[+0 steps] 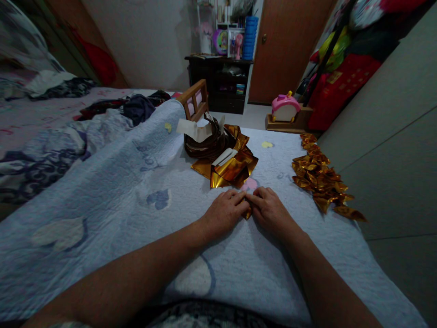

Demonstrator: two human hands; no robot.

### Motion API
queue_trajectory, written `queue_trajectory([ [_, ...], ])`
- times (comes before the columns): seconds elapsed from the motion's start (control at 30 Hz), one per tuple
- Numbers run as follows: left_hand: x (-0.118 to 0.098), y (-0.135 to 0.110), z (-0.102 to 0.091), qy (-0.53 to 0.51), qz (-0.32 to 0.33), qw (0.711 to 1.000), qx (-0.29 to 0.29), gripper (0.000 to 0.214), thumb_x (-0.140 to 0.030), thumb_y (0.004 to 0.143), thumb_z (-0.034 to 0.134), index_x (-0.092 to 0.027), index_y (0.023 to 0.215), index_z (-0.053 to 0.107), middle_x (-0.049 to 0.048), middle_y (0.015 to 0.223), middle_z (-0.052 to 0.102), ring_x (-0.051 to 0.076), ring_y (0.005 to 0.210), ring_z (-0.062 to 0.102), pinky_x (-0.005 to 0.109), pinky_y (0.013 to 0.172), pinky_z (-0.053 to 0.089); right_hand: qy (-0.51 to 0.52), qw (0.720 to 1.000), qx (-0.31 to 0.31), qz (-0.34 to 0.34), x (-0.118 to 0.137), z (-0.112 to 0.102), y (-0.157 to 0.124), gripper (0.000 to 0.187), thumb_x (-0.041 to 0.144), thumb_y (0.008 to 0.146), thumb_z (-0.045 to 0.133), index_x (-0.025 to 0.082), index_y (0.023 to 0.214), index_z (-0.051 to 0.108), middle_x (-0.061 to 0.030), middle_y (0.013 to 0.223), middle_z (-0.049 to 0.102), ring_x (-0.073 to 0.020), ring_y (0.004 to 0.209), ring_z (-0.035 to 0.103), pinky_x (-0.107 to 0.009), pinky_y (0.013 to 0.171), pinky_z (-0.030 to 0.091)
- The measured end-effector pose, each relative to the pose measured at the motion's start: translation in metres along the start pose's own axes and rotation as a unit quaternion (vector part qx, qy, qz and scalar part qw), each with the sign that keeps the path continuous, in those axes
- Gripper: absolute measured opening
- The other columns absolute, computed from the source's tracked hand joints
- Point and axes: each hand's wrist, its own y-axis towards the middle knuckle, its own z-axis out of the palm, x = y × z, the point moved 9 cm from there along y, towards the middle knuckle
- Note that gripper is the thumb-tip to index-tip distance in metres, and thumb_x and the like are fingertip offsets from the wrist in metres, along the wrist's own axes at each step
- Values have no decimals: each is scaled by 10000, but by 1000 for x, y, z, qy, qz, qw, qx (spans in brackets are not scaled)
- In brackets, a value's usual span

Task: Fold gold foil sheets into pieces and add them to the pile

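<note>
My left hand [227, 210] and my right hand [269, 210] lie side by side on a pale blue quilt [136, 191], pressing down together on a small piece of gold foil paper [248, 213]. Only a sliver of the paper shows between the fingers; the rest is hidden under my hands. Just beyond them lies a stack of flat gold foil sheets [232, 166] next to a dark brown bundle [208, 141] with white paper on top.
A row of several folded gold paper pieces [319, 177] runs along the quilt's right edge, by a grey wall. Crumpled clothes [136, 107] lie far left. A wooden chair back [195, 98], a dark shelf unit [221, 82] and a pink toy [285, 107] stand beyond.
</note>
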Motion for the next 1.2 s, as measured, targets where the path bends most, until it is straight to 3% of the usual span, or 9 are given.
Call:
queue_trajectory([
  [0.5,-14,1,-15,19,34,999,-7,175,-232,997,562,-159,1129,650,75,1207,686,230,1060,622,377,871,563,57,998,26,-10,-4,-6,-3,377,58,890,487,223,1102,751,-80,1014,660,-217,937,535,-383,887,445],
  [0.63,-16,2,-15,21,42,999,-1,188,-224,1007,538,-153,1138,652,88,1174,689,227,1058,626,375,856,568,47,999,26,-5,-7,-10,-4,341,75,898,502,232,1030,775,-82,998,662,-216,933,561,-385,882,466],
  [0.97,-14,1,-13,23,39,999,11,174,-238,1003,552,-171,1117,665,78,1185,687,231,1063,620,364,849,557,51,997,58,-1,-26,-19,-13,395,50,853,534,270,1053,794,-77,1036,667,-210,961,598,-371,886,488],
  [1.1,-14,0,-12,14,39,999,12,150,-237,999,559,-168,1078,666,76,1197,686,232,1085,619,370,880,552,70,995,65,3,-26,-20,-11,321,63,850,528,229,934,790,-69,991,677,-204,946,610,-360,879,478],
  [1.2,-12,0,-11,9,34,999,8,134,-231,992,569,-168,1061,666,73,1212,685,235,1089,617,377,894,550,75,996,37,27,-26,-20,-7,216,106,866,538,184,886,737,-70,923,665,-203,908,602,-347,848,469],
])
